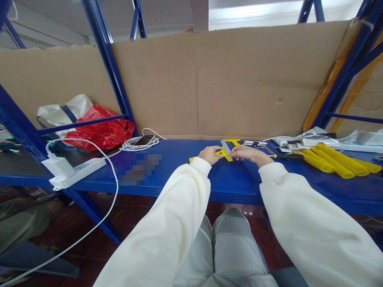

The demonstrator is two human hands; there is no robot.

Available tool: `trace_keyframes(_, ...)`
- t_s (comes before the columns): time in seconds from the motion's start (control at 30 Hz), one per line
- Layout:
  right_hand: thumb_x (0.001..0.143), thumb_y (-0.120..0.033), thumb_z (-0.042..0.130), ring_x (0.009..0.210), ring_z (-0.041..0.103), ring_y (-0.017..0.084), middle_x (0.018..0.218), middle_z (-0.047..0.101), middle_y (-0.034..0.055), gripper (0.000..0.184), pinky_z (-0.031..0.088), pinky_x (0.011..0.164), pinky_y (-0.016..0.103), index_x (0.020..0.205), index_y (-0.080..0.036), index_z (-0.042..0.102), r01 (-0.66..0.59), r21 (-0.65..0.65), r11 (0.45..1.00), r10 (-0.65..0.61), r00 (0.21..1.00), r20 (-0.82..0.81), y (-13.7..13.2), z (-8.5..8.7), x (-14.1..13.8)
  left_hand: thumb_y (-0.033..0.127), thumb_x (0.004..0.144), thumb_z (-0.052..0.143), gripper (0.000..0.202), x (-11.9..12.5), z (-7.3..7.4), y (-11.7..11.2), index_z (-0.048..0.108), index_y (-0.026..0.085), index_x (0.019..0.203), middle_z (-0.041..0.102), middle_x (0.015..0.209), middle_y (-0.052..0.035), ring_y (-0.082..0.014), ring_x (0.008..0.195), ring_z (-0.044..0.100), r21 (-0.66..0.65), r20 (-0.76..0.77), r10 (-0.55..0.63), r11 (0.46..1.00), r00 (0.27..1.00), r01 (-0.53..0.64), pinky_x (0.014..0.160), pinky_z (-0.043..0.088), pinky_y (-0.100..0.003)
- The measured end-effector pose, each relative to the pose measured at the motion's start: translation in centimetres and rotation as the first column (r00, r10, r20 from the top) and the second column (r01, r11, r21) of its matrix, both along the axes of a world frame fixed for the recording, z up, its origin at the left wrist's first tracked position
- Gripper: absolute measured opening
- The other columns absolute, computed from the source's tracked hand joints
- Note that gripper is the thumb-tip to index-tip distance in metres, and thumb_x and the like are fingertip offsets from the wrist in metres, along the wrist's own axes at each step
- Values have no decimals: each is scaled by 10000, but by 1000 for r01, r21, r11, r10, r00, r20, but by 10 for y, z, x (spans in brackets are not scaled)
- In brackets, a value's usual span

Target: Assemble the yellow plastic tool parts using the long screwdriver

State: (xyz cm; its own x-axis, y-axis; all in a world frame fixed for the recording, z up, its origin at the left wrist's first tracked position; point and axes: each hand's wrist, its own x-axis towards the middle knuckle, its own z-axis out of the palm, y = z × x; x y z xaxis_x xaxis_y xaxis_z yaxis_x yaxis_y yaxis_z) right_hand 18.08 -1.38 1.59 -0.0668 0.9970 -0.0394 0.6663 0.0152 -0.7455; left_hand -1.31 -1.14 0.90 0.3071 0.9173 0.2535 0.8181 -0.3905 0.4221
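My left hand (210, 154) and my right hand (247, 154) meet over the blue shelf (233, 179), both in white sleeves. Together they pinch a small yellow scraper (224, 153) that carries a grey metal blade (225, 146). The left hand closes on the scraper's near left end, and the right hand's fingers close on its right side by the blade. A second yellow piece (233, 141) lies just behind them on the shelf.
Several yellow handles (338, 160) and a screwdriver (284, 156) lie to the right, with white packets (299, 140) behind. On the left sit a phone on a coiled white cable (143, 142), a power strip (72, 171) and a red bag (98, 131). Cardboard (227, 79) walls the back.
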Motion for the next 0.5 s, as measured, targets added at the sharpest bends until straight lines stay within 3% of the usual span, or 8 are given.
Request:
trace_keyframes(0.2,816,-449,906,514,452,93,563,523,-19,440,331,484,221,675,-200,572,-36,-90,995,27,995,-101,-2,-6,7,348,970,779,478,0,2,-2,742,344,1446,793,1365,-25,-218,1299,715,1,6,1,1000,1000,-1,1078,530,-276)
trace_keyframes(0.5,825,-441,901,525,439,83,605,516,-25,474,334,502,228,676,-207,517,-90,-55,994,84,992,-99,1,-11,8,330,971,774,486,-1,2,-3,736,336,1455,781,1396,-25,-214,1321,704,2,10,3,1000,1000,-3,1097,519,-270)
